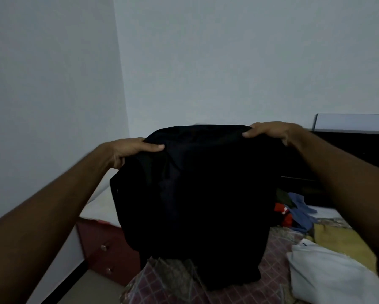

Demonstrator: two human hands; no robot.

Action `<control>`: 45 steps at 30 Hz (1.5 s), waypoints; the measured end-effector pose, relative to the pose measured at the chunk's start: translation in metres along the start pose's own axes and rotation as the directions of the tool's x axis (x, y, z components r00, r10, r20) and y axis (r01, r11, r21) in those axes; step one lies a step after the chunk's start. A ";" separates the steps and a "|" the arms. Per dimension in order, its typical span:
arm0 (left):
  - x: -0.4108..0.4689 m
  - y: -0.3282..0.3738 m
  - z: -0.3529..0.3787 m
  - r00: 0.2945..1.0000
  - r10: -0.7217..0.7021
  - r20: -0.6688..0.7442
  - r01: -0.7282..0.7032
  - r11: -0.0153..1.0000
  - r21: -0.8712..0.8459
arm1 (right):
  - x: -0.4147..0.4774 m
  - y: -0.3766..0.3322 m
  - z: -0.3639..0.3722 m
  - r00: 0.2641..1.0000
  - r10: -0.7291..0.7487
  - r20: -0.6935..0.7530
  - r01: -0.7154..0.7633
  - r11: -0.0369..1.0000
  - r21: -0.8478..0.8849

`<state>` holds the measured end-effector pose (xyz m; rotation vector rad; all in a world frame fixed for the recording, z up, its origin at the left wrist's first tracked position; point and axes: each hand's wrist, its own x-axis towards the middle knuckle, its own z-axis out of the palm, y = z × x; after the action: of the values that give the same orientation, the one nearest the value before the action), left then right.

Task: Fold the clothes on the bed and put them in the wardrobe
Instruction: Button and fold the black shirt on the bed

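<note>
Both sets of fingers pinch the top edge of a black garment (195,183): the left hand (131,150) lays its thumb (155,147) flat over the front of the cloth at centre left, the other fingers curled behind. The right hand (269,131) grips the same edge in the same way, slightly higher and right of centre. Bare forearms run in from both lower corners.

The garment hangs doubled in mid-frame, and its lower end touches the bed (276,279), which has a patterned maroon cover. On the bed at lower right lies a white garment (329,275), with a yellow cloth (337,238) just beyond it. A blue cloth (302,211) and a red cloth (281,210) are heaped farther back. A dark headboard (348,150) stands at the right edge, and a reddish-brown drawer unit (100,244) sits at lower left beside the bed.
</note>
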<state>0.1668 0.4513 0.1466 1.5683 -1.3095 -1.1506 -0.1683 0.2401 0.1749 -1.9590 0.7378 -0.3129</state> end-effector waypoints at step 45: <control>0.106 -0.015 0.129 0.891 0.436 0.128 -0.433 0.900 -0.053 | 0.023 -0.015 0.066 0.950 -0.309 0.029 0.310 0.937 -0.161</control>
<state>0.0538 0.3477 0.0779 1.1100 -1.6303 -0.9919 -0.1113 0.2775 0.1537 -2.2350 0.4608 -0.4506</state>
